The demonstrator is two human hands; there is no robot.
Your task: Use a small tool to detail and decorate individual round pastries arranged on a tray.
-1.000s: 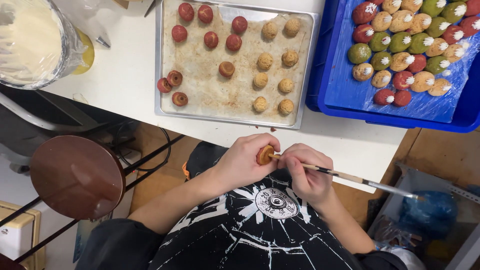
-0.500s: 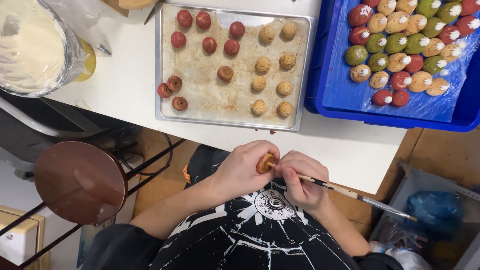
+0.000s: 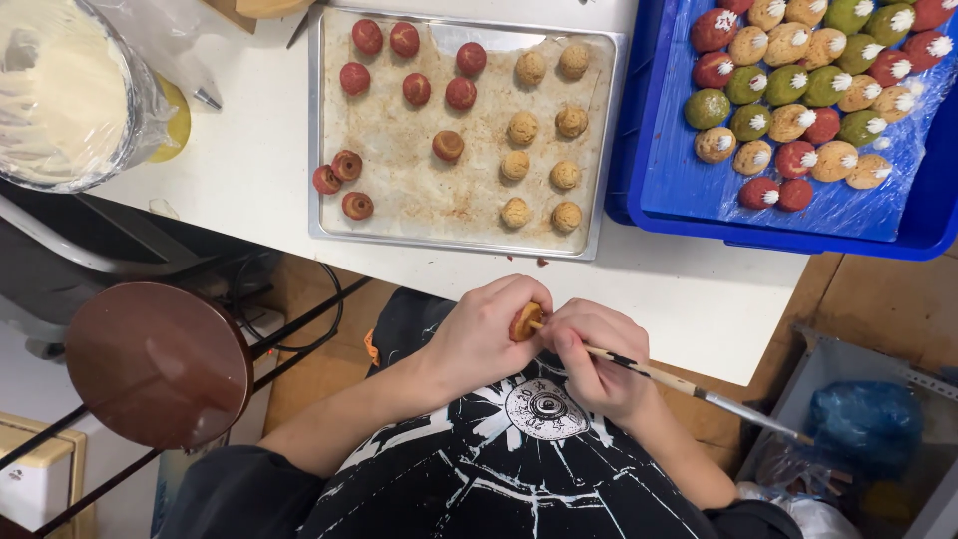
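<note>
My left hand (image 3: pixel 484 337) grips a small tan round pastry shell (image 3: pixel 525 321) just below the white table's edge. My right hand (image 3: pixel 596 357) holds a long thin wooden-handled tool (image 3: pixel 689 386), its tip pushed into the shell and its metal end pointing right. Above them a metal baking tray (image 3: pixel 329 215) carries red and tan round shells; some red ones at its left have holes in them. Both hands hover over my black printed shirt.
A blue crate (image 3: pixel 689 215) at the right holds several red, green and tan filled balls. A plastic-wrapped bowl of cream (image 3: pixel 60 95) stands at the far left. A round brown stool (image 3: pixel 155 364) is at lower left, a blue bag (image 3: pixel 863 424) at lower right.
Both hands stay together around the shell, sitting slightly lower in view. The tool has worked a little in the shell; the trays are unchanged.
</note>
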